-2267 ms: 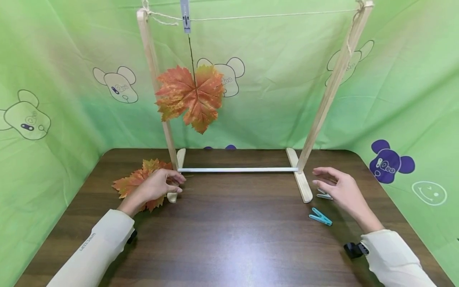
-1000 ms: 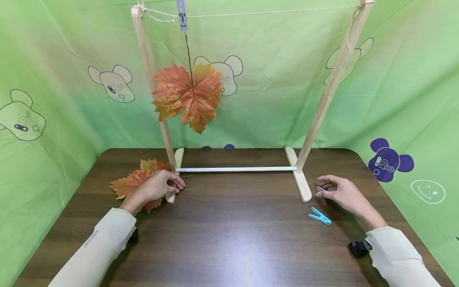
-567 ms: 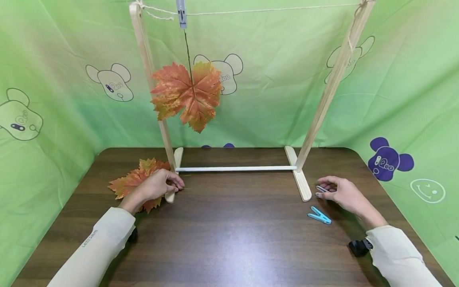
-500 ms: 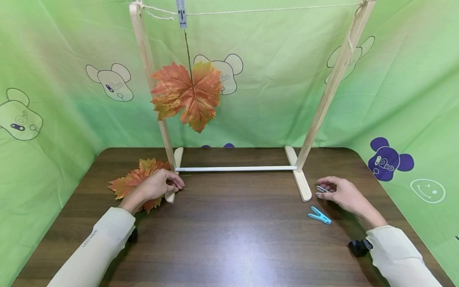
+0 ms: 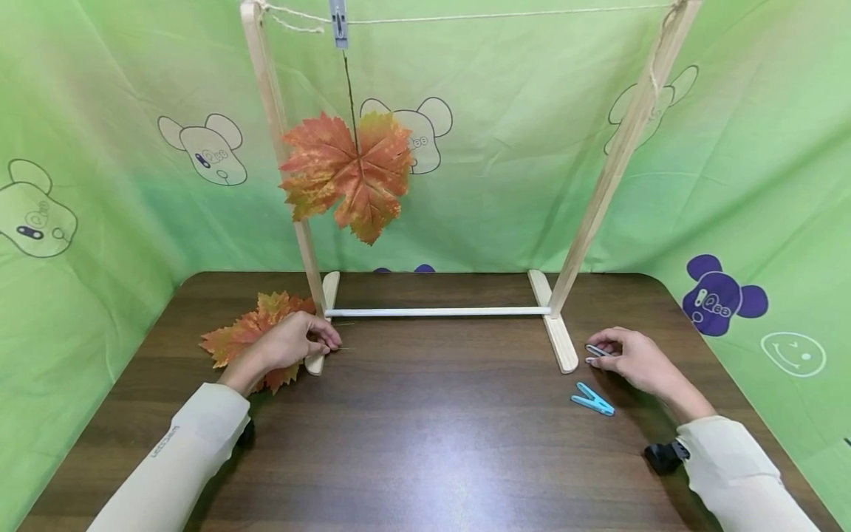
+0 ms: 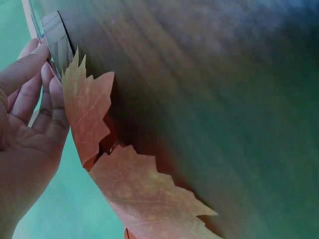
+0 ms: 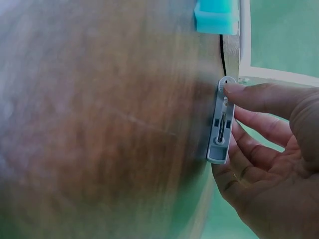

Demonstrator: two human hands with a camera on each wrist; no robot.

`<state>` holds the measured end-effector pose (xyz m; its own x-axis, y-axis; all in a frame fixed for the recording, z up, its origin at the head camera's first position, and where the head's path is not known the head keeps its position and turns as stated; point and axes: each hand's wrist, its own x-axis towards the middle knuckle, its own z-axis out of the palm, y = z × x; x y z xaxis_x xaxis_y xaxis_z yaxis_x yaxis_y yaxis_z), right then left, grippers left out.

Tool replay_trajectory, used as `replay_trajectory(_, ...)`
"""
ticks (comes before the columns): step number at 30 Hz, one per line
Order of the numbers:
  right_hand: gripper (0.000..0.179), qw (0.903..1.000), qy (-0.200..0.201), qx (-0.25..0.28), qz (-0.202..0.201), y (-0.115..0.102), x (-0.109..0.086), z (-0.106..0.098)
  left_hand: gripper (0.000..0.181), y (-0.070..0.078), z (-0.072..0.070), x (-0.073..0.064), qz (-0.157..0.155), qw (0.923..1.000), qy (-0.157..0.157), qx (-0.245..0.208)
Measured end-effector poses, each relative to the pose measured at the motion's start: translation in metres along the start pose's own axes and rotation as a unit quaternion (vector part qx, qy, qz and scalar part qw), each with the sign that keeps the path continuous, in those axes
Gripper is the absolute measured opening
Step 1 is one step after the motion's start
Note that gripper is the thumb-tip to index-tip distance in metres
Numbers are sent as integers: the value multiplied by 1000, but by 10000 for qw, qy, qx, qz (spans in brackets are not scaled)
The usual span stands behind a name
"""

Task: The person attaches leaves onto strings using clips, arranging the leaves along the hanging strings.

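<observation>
On the left of the table, orange-red artificial maple leaves [image 5: 233, 338] lie partly beneath my left hand [image 5: 282, 346]. Thumb and fingers of that hand pinch a thin leaf stem beside the stand's left foot; the left wrist view shows a jagged leaf [image 6: 134, 179] under the hand. Over on the right, my right hand [image 5: 634, 360] holds a grey clothespin [image 7: 221, 122] between thumb and fingers, low at the tabletop. A light-blue clothespin [image 5: 593, 400] lies just in front of it, also visible as a turquoise clothespin [image 7: 217, 17] in the right wrist view.
A wooden stand [image 5: 614, 174] with a white crossbar [image 5: 439, 312] spans the back of the table [image 5: 425, 421]. Along its top runs a string [image 5: 505, 15], where a grey clothespin [image 5: 340, 26] holds a hanging maple leaf [image 5: 352, 174]. Green patterned cloth surrounds the table.
My right hand has come down onto the grey clothespin and taken it between thumb and fingers. The left fingers have closed on the stem. The head view has shifted slightly.
</observation>
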<state>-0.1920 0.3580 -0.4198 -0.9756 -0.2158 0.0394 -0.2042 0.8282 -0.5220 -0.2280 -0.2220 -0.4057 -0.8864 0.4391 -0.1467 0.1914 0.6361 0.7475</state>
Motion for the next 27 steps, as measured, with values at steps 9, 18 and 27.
replay_trajectory(9, 24, 10000, 56, -56, 31, -2, 0, 0, 19, 0, -2, -1, 123, 9999, -51, -94)
replay_trajectory(18, 25, 9999, 109, 37, 111, -6, 0, -2, 16, 3, -6, -3, 178, 9998, 9, 128)
replay_trajectory(27, 26, 9994, 272, 171, 103, -13, 1, -4, 16, 7, -9, -5, 137, 9996, -31, 249)
